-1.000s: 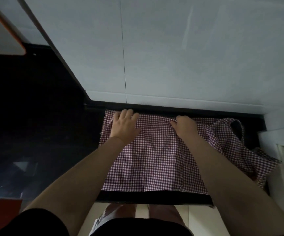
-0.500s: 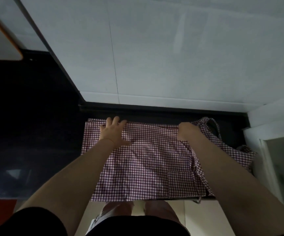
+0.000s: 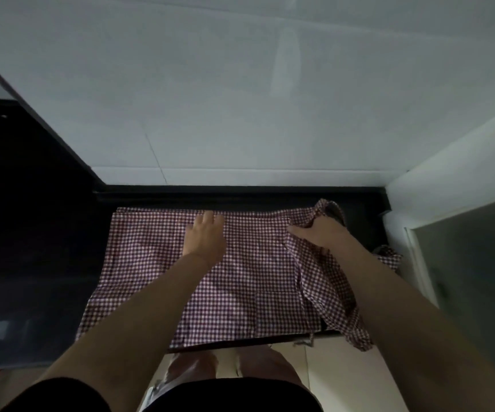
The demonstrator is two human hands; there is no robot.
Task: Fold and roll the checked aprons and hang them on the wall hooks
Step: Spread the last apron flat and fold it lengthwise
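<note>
A red-and-white checked apron [image 3: 240, 281] lies spread flat on a dark counter [image 3: 47, 263] against a pale tiled wall. My left hand [image 3: 206, 236] presses flat on the cloth near its far edge, fingers straight. My right hand [image 3: 314, 231] grips a bunched fold of the apron at its far right side, where the fabric is lifted and crumpled. More checked cloth, with a strap loop [image 3: 332, 208], trails to the right, and part of it hangs over the counter's front edge. No wall hooks are in view.
The tiled wall [image 3: 240, 99] rises straight behind the counter. A white frame and a grey panel [image 3: 463, 263] close off the right side. The dark counter runs far to the left. My legs and the pale floor [image 3: 329, 376] show below the front edge.
The apron has been spread wider to the left. My right hand moved right and took hold of the bunched cloth. My left hand stayed flat near the far edge.
</note>
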